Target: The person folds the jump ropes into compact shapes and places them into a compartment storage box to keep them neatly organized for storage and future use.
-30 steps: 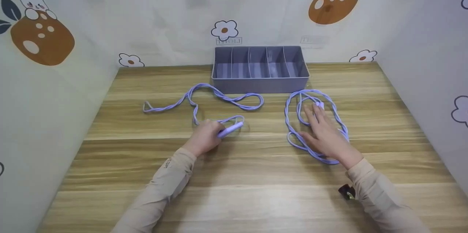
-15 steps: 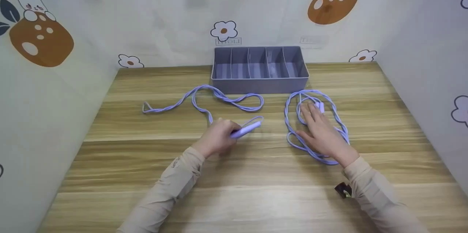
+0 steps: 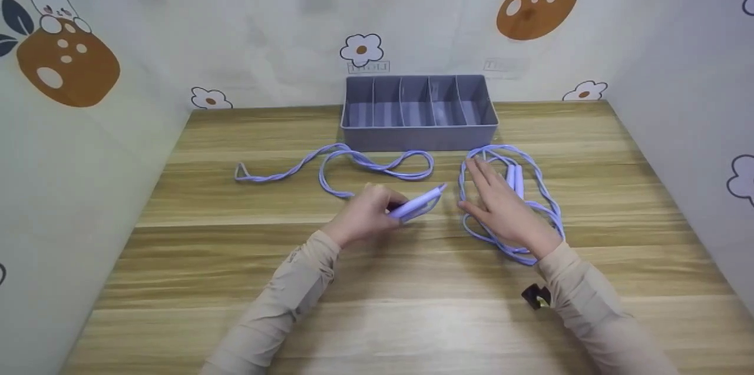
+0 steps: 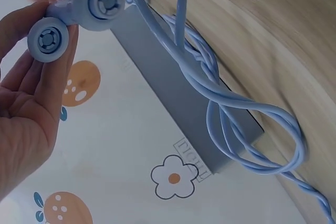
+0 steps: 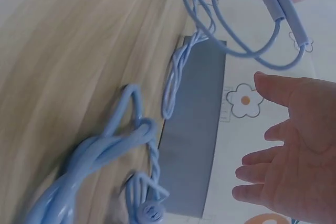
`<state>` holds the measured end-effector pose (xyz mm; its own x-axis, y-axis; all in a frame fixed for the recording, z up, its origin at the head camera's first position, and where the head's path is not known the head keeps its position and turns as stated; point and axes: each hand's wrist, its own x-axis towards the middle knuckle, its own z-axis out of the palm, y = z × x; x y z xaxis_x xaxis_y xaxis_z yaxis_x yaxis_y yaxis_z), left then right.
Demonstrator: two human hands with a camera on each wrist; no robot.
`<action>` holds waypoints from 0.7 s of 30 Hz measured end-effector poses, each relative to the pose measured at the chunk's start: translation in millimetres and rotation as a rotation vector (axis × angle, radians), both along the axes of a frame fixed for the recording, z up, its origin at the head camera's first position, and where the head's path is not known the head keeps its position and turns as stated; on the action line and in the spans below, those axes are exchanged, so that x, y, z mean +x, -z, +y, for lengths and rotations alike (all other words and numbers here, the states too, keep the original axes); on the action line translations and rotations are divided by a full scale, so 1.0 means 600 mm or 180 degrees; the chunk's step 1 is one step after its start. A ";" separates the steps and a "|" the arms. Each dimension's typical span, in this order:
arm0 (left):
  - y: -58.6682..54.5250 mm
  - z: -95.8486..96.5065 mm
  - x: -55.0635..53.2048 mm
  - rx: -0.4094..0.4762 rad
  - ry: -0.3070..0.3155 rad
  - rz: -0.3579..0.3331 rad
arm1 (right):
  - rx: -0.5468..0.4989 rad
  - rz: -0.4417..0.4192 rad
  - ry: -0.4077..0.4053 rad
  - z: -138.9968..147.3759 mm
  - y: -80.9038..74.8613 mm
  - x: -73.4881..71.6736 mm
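- Nearest, a small dark item (image 3: pixel 536 296), too small to identify, shows beside the right sleeve (image 3: pixel 589 295), toward the worktop's right edge.
- The left hand (image 3: pixel 366 214), midway between the worktop's side edges, has its grip closed around a pair of pale blue-violet handles (image 3: pixel 417 203).
- The right hand (image 3: pixel 500 204) has a wide grip and holds nothing; it is over a coiled cord (image 3: pixel 555 213) on the right half. Contact is unclear.
- A second handle pair (image 3: pixel 515 181) lies inside that coil.
- Beyond the left hand, a twisted cord (image 3: pixel 362 158) trails toward the left edge.
- A grey five-compartment box (image 3: pixel 419 138) stands by the far edge.
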<state>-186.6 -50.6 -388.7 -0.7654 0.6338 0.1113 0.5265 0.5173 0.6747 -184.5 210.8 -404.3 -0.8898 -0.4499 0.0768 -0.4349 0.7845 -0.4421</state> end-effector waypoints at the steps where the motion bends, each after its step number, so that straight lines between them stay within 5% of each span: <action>1: -0.001 0.001 0.000 0.0016 0.0005 -0.0006 | -0.0024 -0.0010 -0.0006 -0.004 -0.003 0.000; 14: -0.015 0.014 -0.002 0.0222 -0.0101 0.0018 | -0.0909 -0.0525 -0.0123 -0.033 -0.028 -0.005; 21: -0.020 0.012 -0.003 0.0473 -0.0082 -0.0007 | -0.1867 -0.0939 -0.0295 -0.044 -0.023 -0.010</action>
<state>-188.5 -43.1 -376.9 -0.7815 0.5907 0.2008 0.5128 0.4248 0.7461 -190.6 184.4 -390.6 -0.8706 -0.4835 0.0915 -0.2844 0.3426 -0.8954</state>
